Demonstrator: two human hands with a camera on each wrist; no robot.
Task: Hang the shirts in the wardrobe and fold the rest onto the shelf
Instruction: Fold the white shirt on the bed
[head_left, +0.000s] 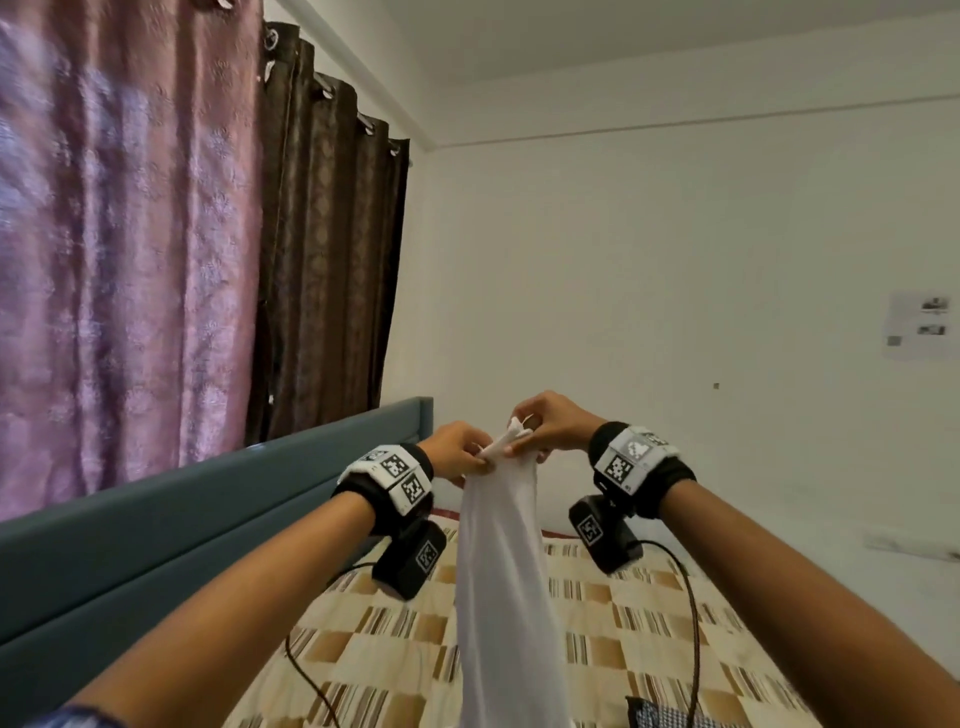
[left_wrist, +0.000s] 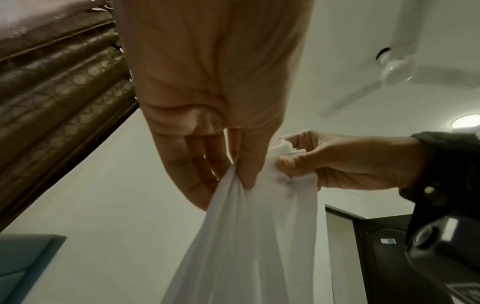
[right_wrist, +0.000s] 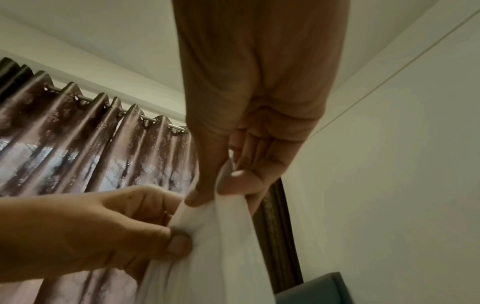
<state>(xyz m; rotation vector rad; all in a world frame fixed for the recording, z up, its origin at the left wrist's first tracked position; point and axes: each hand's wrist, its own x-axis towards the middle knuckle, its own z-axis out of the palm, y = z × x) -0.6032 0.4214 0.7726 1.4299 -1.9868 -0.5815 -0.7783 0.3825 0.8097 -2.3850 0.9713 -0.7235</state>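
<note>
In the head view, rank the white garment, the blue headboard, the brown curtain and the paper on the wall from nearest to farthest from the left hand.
1. White garment: pinched by the left hand.
2. Blue headboard: just left of the hand.
3. Brown curtain: behind the headboard, upper left.
4. Paper on the wall: far right.

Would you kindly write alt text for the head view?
Two hands, left hand and right hand, pinch the top of a hanging white cloth garment above a beige checked bedspread, with pink and brown curtains behind a blue-grey headboard.
</note>
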